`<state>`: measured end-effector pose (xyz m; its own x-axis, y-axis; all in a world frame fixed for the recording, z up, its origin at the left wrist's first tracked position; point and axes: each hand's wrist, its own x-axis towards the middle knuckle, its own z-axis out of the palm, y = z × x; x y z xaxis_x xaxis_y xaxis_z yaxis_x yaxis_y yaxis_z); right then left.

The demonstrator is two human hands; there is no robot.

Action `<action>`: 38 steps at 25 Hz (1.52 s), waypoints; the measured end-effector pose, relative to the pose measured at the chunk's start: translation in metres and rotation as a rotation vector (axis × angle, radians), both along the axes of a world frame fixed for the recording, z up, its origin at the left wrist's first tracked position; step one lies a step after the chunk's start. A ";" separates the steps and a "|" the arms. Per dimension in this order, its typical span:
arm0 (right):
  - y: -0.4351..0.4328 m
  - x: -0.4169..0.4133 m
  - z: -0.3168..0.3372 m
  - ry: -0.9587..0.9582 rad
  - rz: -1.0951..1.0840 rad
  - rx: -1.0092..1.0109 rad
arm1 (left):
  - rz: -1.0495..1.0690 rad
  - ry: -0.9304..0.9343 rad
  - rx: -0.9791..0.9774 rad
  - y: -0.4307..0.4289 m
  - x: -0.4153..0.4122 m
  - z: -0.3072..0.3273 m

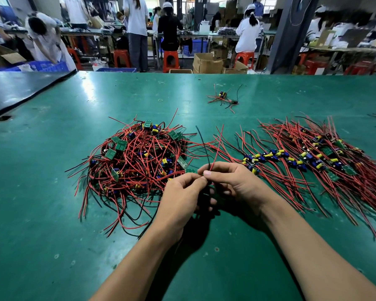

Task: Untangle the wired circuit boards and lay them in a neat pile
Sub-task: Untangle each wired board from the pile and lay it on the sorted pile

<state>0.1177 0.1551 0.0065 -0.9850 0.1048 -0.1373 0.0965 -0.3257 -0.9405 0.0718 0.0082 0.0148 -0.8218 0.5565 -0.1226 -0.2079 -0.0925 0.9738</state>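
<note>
1. Both hands are at centre, near the front edge of the green table (52, 192), with fingertips meeting.
2. Left hand (182, 192): fingers curled, thumb and forefinger pinching the held wires (215, 148) low down.
3. Right hand (234, 183): fingers curled, thumb and forefinger pinching the same wires just beside the left fingertips.
4. The held wires are one red and one black, rising up and away from the pinch with free ends in the air. I cannot tell which board they belong to, as the hands hide the lower part.
5. A small green board (190, 170) lies just beside the left fingertips, at the edge of the heap.
6. The tangled heap (137, 157) sits left of the hands: red and black leads looped over one another, with green boards and blue and yellow parts mixed in.
7. The sorted pile (308, 157) sits right of the hands: boards in a rough band, leads fanned out roughly parallel.
8. A small cluster (223, 97) of boards and wires lies well apart, farther back.
9. A rubber band (160, 100) lies alone on the table, left of that cluster.
10. A black mat (15, 90) covers the far left corner.
11. Beyond the table: people at benches, orange stools, cardboard boxes, blue crates.
</note>
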 end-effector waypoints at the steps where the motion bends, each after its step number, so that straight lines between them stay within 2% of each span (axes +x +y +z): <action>1: -0.001 -0.002 -0.001 0.010 -0.035 -0.004 | 0.001 -0.008 0.003 0.000 0.000 0.000; 8: -0.005 -0.012 -0.009 0.040 -0.291 0.166 | -0.009 -0.062 -0.006 0.000 -0.002 0.001; 14: 0.004 -0.015 -0.010 0.091 -0.550 0.207 | -0.065 -0.036 -0.022 -0.002 -0.002 0.000; 17: 0.008 -0.017 -0.009 0.155 -0.661 0.175 | -0.085 0.013 -0.058 -0.003 -0.001 -0.001; 21: 0.013 -0.018 -0.007 0.137 -0.717 0.091 | -0.104 0.058 -0.099 -0.004 0.000 -0.001; 25: 0.015 -0.017 -0.004 0.161 -0.726 0.037 | -0.113 0.096 -0.140 -0.006 -0.002 -0.003; 27: 0.023 -0.013 0.002 0.161 -0.654 -0.006 | -0.106 0.085 -0.134 -0.007 -0.002 -0.003; 29: 0.022 -0.008 0.005 0.092 -0.495 -0.006 | -0.083 0.045 -0.098 -0.008 -0.002 -0.003; 33: -0.005 -0.004 -0.004 -0.058 -0.118 0.125 | -0.038 0.003 -0.038 -0.006 -0.002 -0.003; 35: -0.009 -0.005 -0.007 -0.056 -0.125 0.142 | -0.031 0.000 -0.040 -0.005 -0.002 -0.005; 38: -0.001 -0.009 -0.005 -0.048 -0.307 0.267 | -0.056 0.027 -0.048 -0.006 -0.001 -0.006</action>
<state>0.1092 0.1540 0.0017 -0.8953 0.4314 -0.1107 0.0788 -0.0912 -0.9927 0.0706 0.0026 0.0091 -0.7927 0.5959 -0.1285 -0.1852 -0.0346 0.9821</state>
